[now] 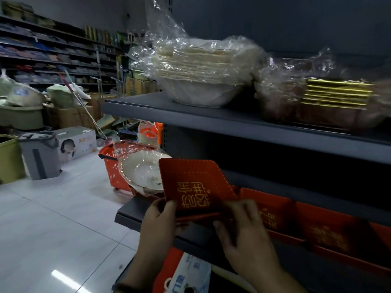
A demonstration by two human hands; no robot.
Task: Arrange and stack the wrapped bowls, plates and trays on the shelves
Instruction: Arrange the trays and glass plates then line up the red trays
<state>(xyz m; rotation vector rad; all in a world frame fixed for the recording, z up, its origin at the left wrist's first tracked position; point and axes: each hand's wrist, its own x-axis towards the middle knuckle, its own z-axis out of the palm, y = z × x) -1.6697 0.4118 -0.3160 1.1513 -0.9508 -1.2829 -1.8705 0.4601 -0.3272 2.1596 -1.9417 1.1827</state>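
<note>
Head view: left hand (161,217) and right hand (243,226) grip the tilted red tray (196,185), probably to join the tray row (321,227) at right.

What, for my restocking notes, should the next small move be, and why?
Probably lower the tilted red plastic tray with gold lettering flat onto the lower grey shelf, beside the row of matching red trays; the left hand and right hand hold its near edge.

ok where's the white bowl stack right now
In the head view, the wrapped white bowl stack sits on the upper shelf near its left end, just left of the wrapped gold-edged trays.
</note>
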